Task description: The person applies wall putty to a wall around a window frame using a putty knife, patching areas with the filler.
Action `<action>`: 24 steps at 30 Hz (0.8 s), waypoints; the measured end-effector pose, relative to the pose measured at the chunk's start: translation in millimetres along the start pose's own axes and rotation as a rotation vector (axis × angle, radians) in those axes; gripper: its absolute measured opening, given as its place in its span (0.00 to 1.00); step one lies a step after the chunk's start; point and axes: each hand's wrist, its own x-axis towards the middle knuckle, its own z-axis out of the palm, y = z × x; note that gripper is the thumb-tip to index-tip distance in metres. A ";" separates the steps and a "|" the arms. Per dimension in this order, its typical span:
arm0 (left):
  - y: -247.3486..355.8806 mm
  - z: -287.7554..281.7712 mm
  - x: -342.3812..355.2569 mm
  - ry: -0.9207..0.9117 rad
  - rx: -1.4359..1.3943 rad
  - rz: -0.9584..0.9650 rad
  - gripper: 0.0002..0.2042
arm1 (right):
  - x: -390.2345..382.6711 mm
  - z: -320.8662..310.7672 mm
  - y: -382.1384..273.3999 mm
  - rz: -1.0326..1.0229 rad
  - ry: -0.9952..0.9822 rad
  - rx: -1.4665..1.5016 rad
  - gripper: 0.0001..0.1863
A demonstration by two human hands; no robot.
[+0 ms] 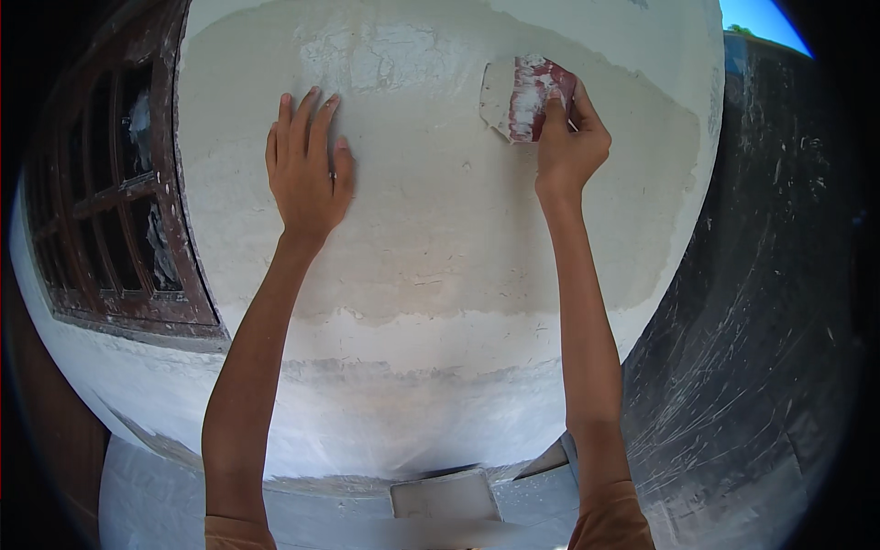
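A broad plastered wall [440, 275] fills the view, grey and damp-looking across its middle, whiter toward the near edge. At the left sits a dark wooden window frame [110, 202] (its panes grimy). The left hand [310, 170] lies flat on the plaster, fingers spread, grasping nothing. To the right, the right hand [568, 142] clenches a red putty knife [524, 99], blade smeared white and pressed against the wall.

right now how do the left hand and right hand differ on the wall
The left hand lies flat and open on the plastered wall, holding nothing; the right hand grips a plaster-smeared red trowel. The left hand's fingers are spread; the right hand's are curled. Both reach up to similar height.
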 end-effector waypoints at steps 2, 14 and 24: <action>4.0 -0.5 -0.4 -0.021 0.012 -0.003 0.22 | 13.7 -22.5 4.2 -0.023 0.136 0.111 0.19; 2.3 -4.1 0.5 0.014 -0.010 -0.015 0.21 | 9.6 -6.5 -1.2 -0.097 -0.012 0.056 0.20; 0.4 2.2 0.1 0.052 -0.047 -0.012 0.21 | -30.3 3.4 5.2 -0.213 -0.201 -0.045 0.19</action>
